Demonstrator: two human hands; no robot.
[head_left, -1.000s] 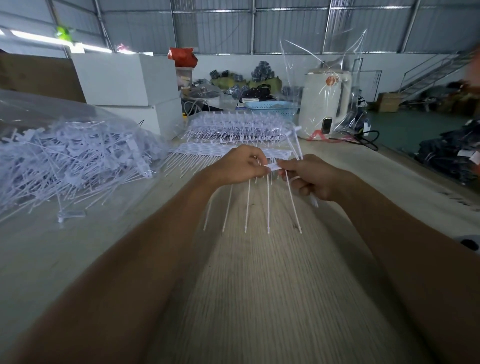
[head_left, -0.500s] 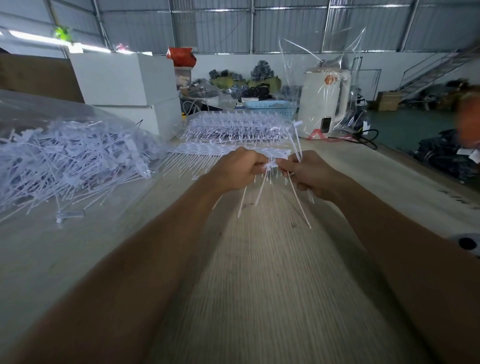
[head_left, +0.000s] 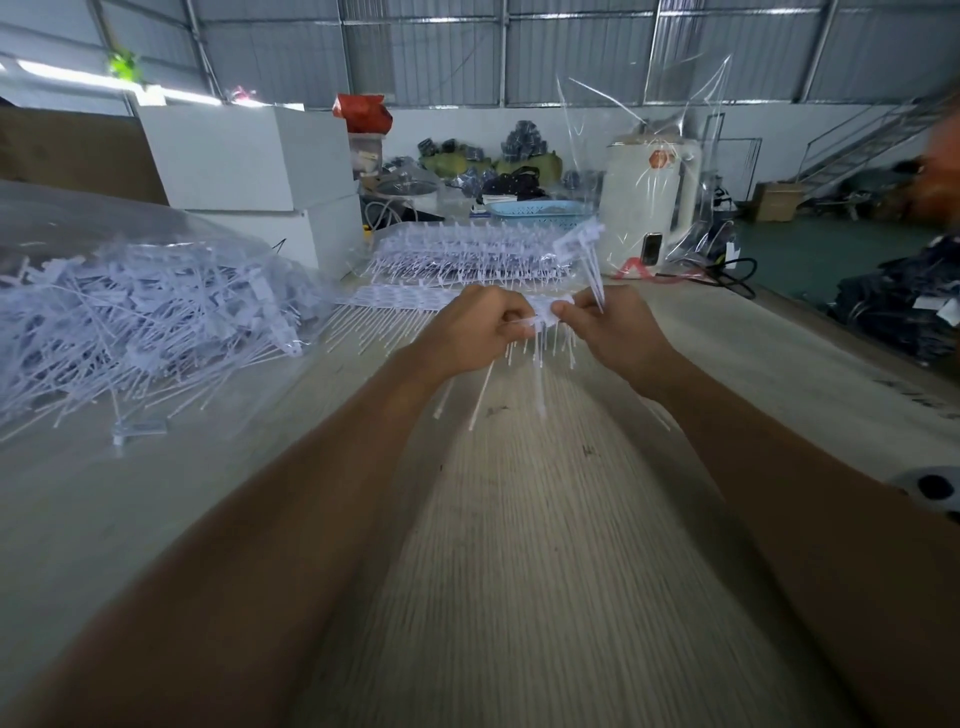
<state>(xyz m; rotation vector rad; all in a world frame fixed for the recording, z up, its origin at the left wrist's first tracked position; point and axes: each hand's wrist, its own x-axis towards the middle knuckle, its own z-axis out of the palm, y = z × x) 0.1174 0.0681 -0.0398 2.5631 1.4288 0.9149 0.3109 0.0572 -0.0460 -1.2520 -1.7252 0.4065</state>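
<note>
Head view: left hand (head_left: 470, 332) and right hand (head_left: 618, 332) each pinch one end of a short strip of ties (head_left: 543, 318), thin smooth white plastic rods joined at flat heads, held between them above the ribbed pale table (head_left: 519, 571). Strip's long axis runs hand to hand, left to right; tails point down and toward the wearer. Right hand also grips loose ties (head_left: 592, 260) sticking up past its fingers.
</note>
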